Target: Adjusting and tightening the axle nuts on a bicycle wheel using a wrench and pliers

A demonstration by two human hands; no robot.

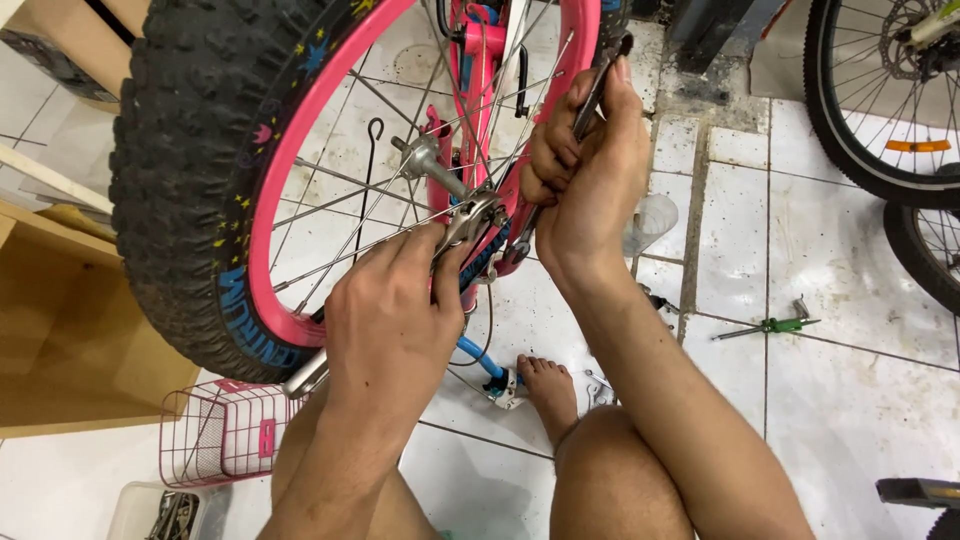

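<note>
While the left hand (pixel 390 320) pinches the metal bracket (pixel 468 222) at the pink wheel's (pixel 300 150) axle, the right hand (pixel 590 170) grips a wrench (pixel 597 90); tightening seems underway, needing a steady turn next.

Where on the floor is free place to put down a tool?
The white tiles right of the right hand, between the green-handled tool and the pedal, are bare. Some bare floor also lies below the pink basket. It is crowded around the pink wheel, where the left hand works, and near the foot.
</note>
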